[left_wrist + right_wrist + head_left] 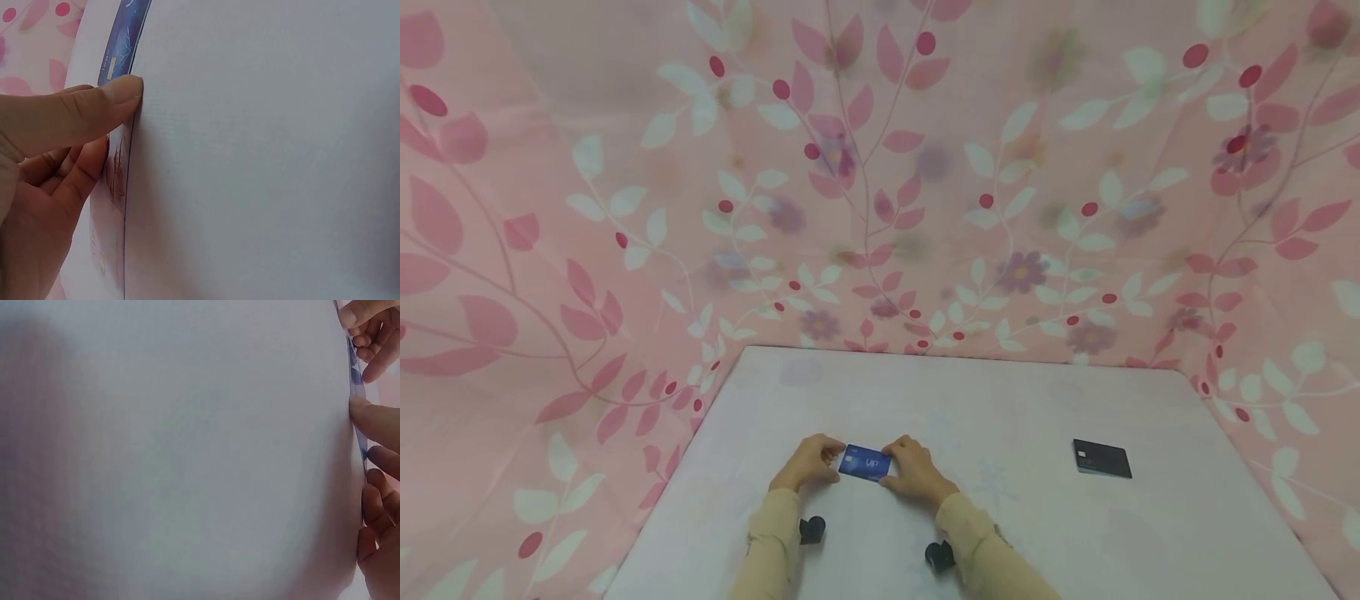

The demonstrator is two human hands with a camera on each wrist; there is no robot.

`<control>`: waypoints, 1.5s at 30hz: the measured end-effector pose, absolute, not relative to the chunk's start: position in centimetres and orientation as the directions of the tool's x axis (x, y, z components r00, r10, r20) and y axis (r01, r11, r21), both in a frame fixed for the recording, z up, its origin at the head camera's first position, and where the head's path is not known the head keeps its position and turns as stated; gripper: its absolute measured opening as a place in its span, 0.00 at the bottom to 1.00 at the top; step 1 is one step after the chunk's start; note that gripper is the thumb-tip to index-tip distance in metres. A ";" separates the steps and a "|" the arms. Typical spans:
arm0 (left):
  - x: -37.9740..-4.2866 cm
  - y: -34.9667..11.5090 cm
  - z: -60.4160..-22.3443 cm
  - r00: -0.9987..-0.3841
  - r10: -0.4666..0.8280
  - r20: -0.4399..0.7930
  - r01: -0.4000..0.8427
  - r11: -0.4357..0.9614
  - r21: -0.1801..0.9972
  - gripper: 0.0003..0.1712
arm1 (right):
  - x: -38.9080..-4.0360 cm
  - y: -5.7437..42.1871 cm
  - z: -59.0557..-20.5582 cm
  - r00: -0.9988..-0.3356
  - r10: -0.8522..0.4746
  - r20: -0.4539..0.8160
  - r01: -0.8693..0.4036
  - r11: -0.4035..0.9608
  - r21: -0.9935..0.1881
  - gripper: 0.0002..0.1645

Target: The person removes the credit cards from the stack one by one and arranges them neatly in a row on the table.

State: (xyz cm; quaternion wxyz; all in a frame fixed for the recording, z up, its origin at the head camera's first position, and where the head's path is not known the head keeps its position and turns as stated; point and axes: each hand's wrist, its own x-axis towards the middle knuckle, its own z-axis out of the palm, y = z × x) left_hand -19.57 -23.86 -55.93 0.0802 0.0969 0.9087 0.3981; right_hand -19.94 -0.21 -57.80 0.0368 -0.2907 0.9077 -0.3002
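A blue bank-style card (865, 463) with a gold chip and "VIP" printed on it lies flat at the table, between both hands in the head view. My left hand (812, 461) holds its left end, thumb at the near corner and index finger at the far one. At the right end my right hand (917, 472) grips the card between thumb and index finger. In the left wrist view the left thumb (122, 90) covers a corner of the card (122, 47). Only a thin edge of the card (356, 375) shows in the right wrist view.
A black card (1102, 459) with a chip lies to the right on the white table (1015, 533), a pale edge showing beneath it. Pink floral cloth (880, 208) surrounds the table's back and sides. Small black devices (812, 530) sit by the wrists.
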 end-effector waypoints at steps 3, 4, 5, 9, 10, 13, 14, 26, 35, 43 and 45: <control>-19.7 -23.9 -55.9 -0.967 0.245 -0.063 0.121 0.666 0.736 0.29 | -19.9 -0.3 -57.6 -0.823 -0.559 0.097 -0.510 0.654 -0.558 0.28; -19.7 -23.9 -56.0 -0.968 0.243 -0.060 0.122 0.668 0.734 0.29 | -19.8 -0.3 -57.6 -0.824 -0.560 0.089 -0.506 0.657 -0.559 0.28; -19.7 -24.0 -56.0 -0.968 0.243 -0.057 0.125 0.670 0.732 0.29 | -19.8 -0.3 -57.5 -0.825 -0.560 0.079 -0.500 0.658 -0.563 0.28; -19.6 -24.0 -56.2 -0.969 0.241 -0.051 0.129 0.674 0.727 0.29 | -19.8 -0.4 -57.4 -0.830 -0.556 0.046 -0.479 0.667 -0.570 0.30; -19.5 -24.0 -56.2 -0.969 0.241 -0.050 0.130 0.675 0.727 0.29 | -19.8 -0.4 -57.3 -0.831 -0.555 0.039 -0.473 0.669 -0.574 0.30; -19.4 -23.9 -56.3 -0.969 0.243 -0.045 0.135 0.673 0.727 0.29 | -19.9 -0.5 -57.3 -0.832 -0.554 0.022 -0.461 0.669 -0.583 0.32; -19.4 -23.9 -56.2 -0.968 0.247 -0.042 0.140 0.671 0.728 0.30 | -20.0 -0.5 -57.3 -0.832 -0.554 0.017 -0.457 0.670 -0.585 0.32; -19.3 -24.1 -56.5 -0.966 0.259 0.000 0.179 0.667 0.724 0.28 | -19.5 -1.4 -57.3 -0.843 -0.535 0.059 -0.476 0.690 -0.545 0.33; -19.3 -24.0 -56.4 -0.964 0.264 0.022 0.198 0.663 0.721 0.27 | -19.4 -2.0 -57.2 -0.853 -0.517 0.074 -0.480 0.720 -0.501 0.32; -19.2 -24.0 -56.1 -0.962 0.272 -0.003 0.187 0.672 0.717 0.30 | -19.7 -1.5 -57.0 -0.835 -0.550 0.037 -0.480 0.693 -0.537 0.33; -19.2 -23.9 -56.1 -0.961 0.276 -0.002 0.192 0.675 0.712 0.31 | -19.8 -1.3 -57.0 -0.834 -0.551 0.036 -0.479 0.688 -0.545 0.32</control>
